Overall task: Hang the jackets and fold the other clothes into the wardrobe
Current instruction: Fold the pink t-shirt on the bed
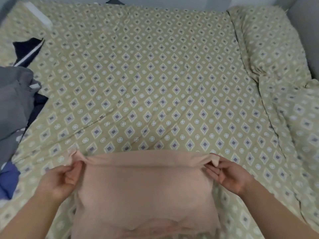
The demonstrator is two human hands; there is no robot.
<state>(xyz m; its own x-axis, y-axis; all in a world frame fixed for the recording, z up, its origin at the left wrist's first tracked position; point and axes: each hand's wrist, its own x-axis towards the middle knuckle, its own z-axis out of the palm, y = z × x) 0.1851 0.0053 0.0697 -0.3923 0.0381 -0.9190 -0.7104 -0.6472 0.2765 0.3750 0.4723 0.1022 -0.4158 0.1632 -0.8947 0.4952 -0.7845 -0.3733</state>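
Observation:
A pale pink garment hangs stretched in front of me over the near edge of the bed. My left hand pinches its upper left corner between thumb and fingers. My right hand pinches the upper right corner the same way. The cloth's top edge is pulled straight between both hands, and its lower part drops out of view at the bottom. No wardrobe is in view.
The bed has a green sheet with a diamond pattern. A pile of grey, navy and blue clothes lies at the left edge. Pillows in the same pattern sit at the right. A white object lies at the far left corner.

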